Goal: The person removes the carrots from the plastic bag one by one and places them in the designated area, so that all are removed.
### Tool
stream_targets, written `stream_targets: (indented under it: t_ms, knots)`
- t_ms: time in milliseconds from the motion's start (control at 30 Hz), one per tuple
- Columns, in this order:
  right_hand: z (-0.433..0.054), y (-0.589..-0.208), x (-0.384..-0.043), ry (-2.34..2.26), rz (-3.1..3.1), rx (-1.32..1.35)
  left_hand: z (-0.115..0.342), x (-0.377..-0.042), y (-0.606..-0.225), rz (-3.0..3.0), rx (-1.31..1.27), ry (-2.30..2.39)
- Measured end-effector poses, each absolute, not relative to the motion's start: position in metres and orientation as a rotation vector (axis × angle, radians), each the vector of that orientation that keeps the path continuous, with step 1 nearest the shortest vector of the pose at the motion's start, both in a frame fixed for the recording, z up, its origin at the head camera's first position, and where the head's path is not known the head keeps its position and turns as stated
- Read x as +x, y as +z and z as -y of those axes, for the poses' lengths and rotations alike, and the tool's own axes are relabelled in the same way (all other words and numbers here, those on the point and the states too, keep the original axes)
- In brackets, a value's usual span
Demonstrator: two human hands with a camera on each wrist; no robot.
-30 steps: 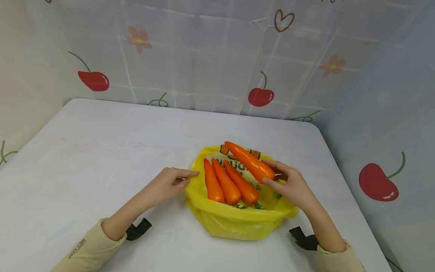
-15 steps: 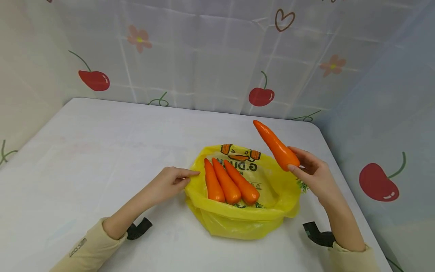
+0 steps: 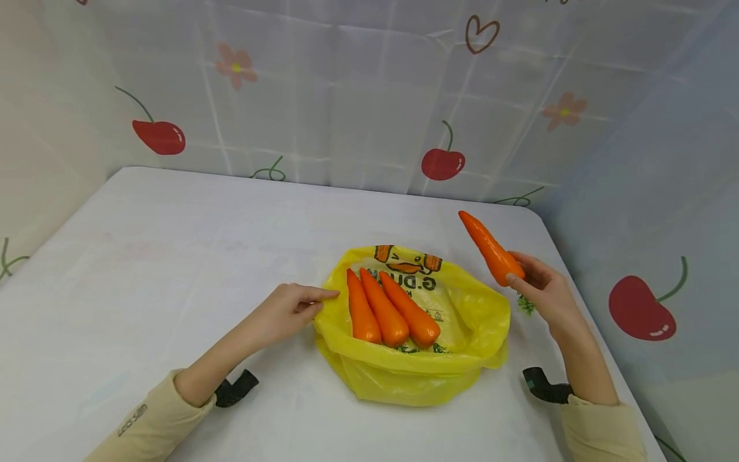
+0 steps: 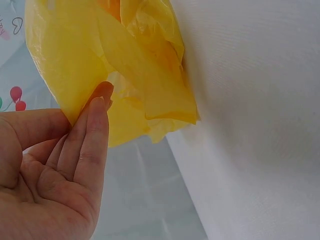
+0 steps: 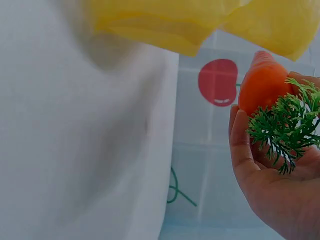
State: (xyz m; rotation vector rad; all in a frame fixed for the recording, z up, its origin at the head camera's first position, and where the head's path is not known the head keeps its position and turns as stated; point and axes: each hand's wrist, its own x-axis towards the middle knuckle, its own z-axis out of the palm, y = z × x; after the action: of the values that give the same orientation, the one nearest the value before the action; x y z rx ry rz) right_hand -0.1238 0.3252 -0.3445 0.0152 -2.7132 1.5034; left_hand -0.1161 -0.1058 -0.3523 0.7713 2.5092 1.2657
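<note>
My left hand [image 3: 294, 309] pinches the left rim of a yellow plastic bag [image 3: 410, 382] between thumb and fingers; the left wrist view shows the thin film [image 4: 65, 55] caught there. Inside the bag lie three orange carrots [image 3: 385, 314], side by side with their tips pointing away from me. To the right of the bag, my right hand [image 3: 545, 289] grips another carrot [image 3: 489, 247] by its thick end, tip up and to the left. Feathery green leaves [image 5: 287, 122] sprout from that end over the palm in the right wrist view.
The bag stands open on a white table [image 3: 173, 256], right of the middle. Behind it hangs a pale curtain [image 3: 346, 96] printed with cherries and flowers. Black straps [image 3: 235, 389] sit at both wrists. The table's right edge runs close to my right arm.
My right hand has lifted a carrot out of the bag and carried it right, past the bag's right rim. My left hand has stayed at the left rim.
</note>
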Motion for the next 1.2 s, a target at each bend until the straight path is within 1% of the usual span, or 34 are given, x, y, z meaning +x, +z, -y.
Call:
stream_targets:
  t_ms: [133, 233, 500, 700, 1200]
  knots:
    - [-0.349, -0.38, -0.139, 1.512, 2.709, -0.024, 0.106, -0.116, -0.353, -2.514, 0.769, 1.259]
    - [-0.359, -0.396, -0.143, 1.489, 2.726, -0.043, 0.106, -0.117, -0.353, -2.506, 0.782, 1.261]
    - [-0.341, -0.378, -0.132, 1.354, 2.849, -0.107, 0.106, -0.117, -0.352, -2.494, 0.799, 1.262]
    - [-0.334, -0.375, -0.133, 1.255, 2.93, -0.098, 0.107, -0.116, -0.352, -2.494, 0.789, 1.263]
    - [-0.332, -0.379, -0.133, 1.253, 2.978, -0.077, 0.106, -0.116, -0.352, -2.491, 0.792, 1.256]
